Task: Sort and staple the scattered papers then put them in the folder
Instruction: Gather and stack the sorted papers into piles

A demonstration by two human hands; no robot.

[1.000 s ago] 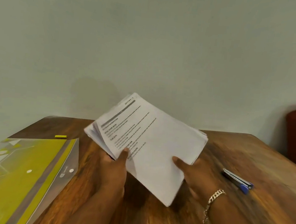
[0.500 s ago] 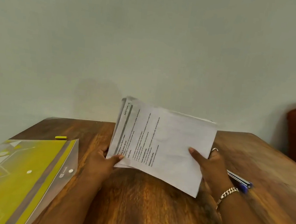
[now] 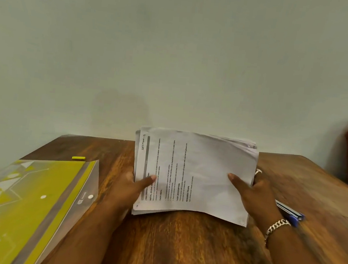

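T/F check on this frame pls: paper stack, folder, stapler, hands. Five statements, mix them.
1. Both hands, left hand and right hand, hold the white printed paper stack. True.
2. The yellow translucent plastic folder lies right of the stack. False: it lies left.
3. The blue-tipped metal stapler lies on the brown wooden table by the right wrist. True.
4. The stack is inside the folder. False: it is outside, held.
5. The right wrist is bare. False: it wears a silver chain bracelet.

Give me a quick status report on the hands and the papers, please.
Left hand and right hand grip the paper stack by its sides, upright on the table. Folder lies left, stapler right. Nothing in the way.
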